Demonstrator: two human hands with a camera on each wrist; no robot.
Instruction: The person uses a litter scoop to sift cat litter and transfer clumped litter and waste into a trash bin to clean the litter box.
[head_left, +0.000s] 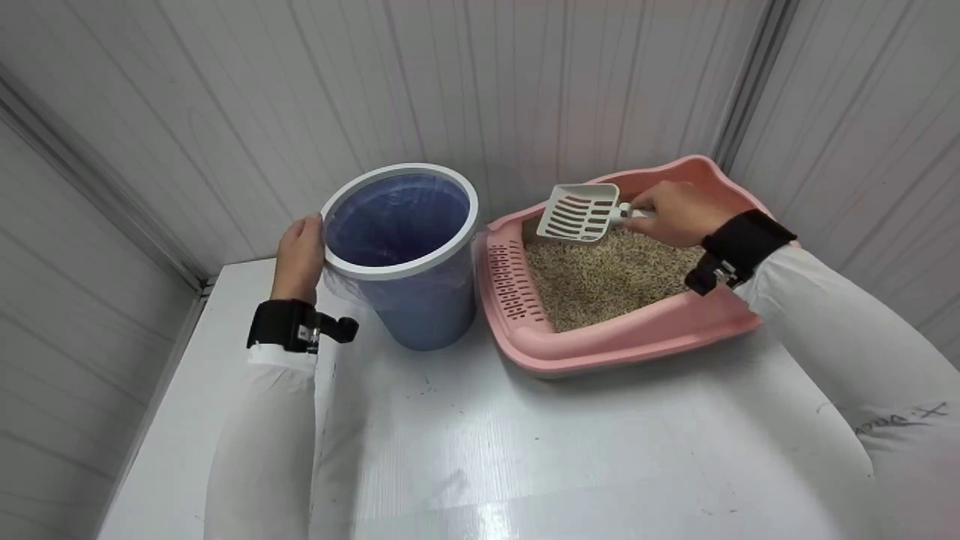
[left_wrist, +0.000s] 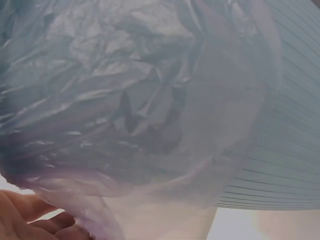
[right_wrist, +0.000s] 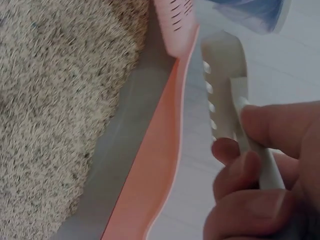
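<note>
Head view, right grip: I am curling the fingers and thumb of my right hand (head_left: pixel 679 212) around the handle of the white slotted scoop (head_left: pixel 579 213), holding it firmly.
Right wrist view, fingers: my fingers (right_wrist: pixel 240 172) are wrapping the pale handle, and my thumb is pressing along its top; the scoop (right_wrist: pixel 226 82) is showing edge-on here.
Right arm pose: my forearm is reaching in from the right, with the wrist bending so the hand is hanging over the far part of the pink litter tray (head_left: pixel 615 337).
Scoop position: its slotted head is pointing left from my hand and hovering just above the litter (head_left: pixel 607 274); whether it is touching the grains I cannot tell.
Left grip: my left hand (head_left: pixel 298 259) is resting against the outer left side of the grey rim of the blue bin (head_left: pixel 424 300), fingers relaxed along it rather than clenched.
Left wrist view: my fingertips (left_wrist: pixel 30 220) are showing at the bottom left, just beside the crumpled clear liner bag (left_wrist: pixel 125 100) hanging over the ribbed bin wall.
Left arm pose: my forearm is running straight up from the near edge, wrist level with the bin's side.
Surroundings: bin and tray are standing just beside each other on the white tabletop (head_left: pixel 525 450), against the panelled corner wall.
</note>
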